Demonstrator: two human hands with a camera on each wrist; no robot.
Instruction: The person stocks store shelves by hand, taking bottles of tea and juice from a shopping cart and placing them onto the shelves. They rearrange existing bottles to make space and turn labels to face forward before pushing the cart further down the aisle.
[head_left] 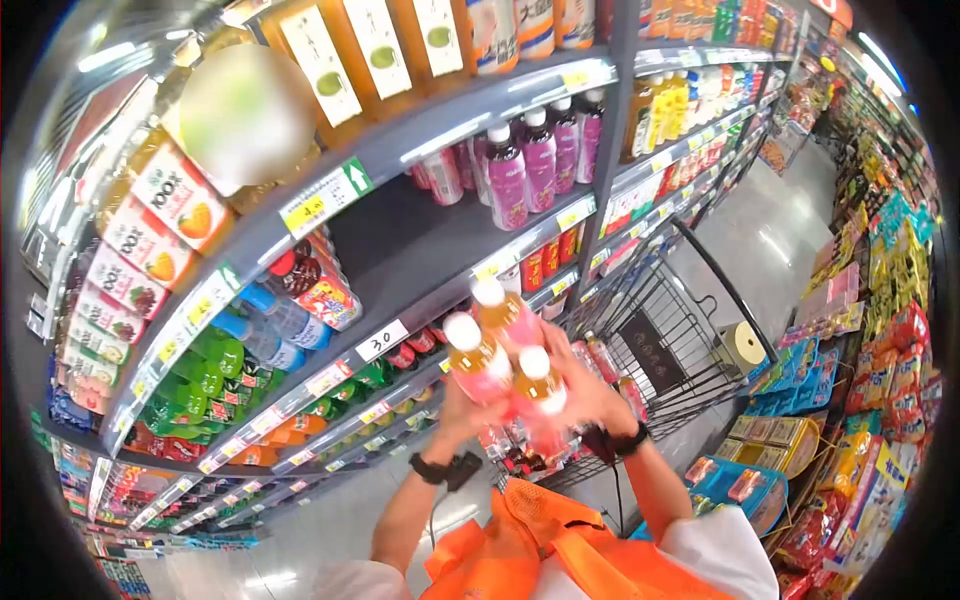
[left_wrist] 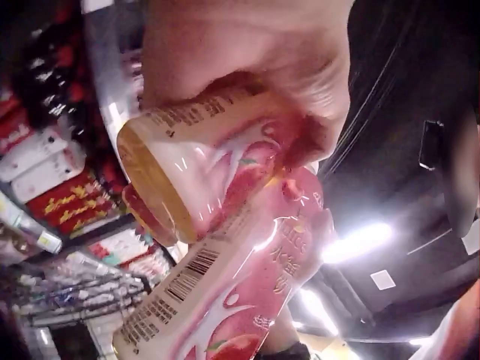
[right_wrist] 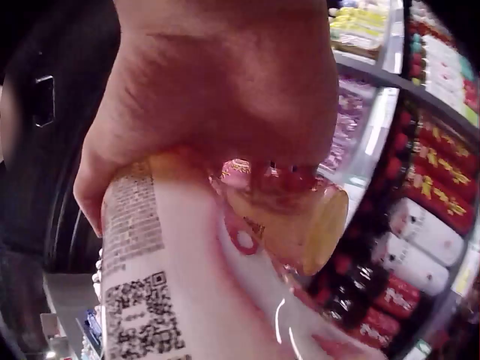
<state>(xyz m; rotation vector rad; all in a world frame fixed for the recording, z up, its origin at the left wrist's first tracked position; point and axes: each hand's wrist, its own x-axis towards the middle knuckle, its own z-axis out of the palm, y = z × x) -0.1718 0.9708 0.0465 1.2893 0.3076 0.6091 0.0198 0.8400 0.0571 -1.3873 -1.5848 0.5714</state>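
Note:
Three peach juice bottles with white caps and pink labels are bunched upright between my two hands in front of the shelf. My left hand (head_left: 465,415) grips the left juice bottle (head_left: 478,362) and touches the near juice bottle (head_left: 542,392). From the other side, my right hand (head_left: 597,392) curls round the near bottle and the far juice bottle (head_left: 512,322). In the left wrist view a barcoded bottle (left_wrist: 225,292) crosses the amber bottle base (left_wrist: 169,187). The right wrist view has a bottle with a QR code (right_wrist: 146,315) below the palm.
A shopping cart (head_left: 680,320) holding packaged goods stands right of my hands. The drinks shelf (head_left: 400,240) runs along the left, with purple bottles (head_left: 522,175) and juice cartons (head_left: 165,195) on it. Snack racks (head_left: 840,430) line the right side of the aisle.

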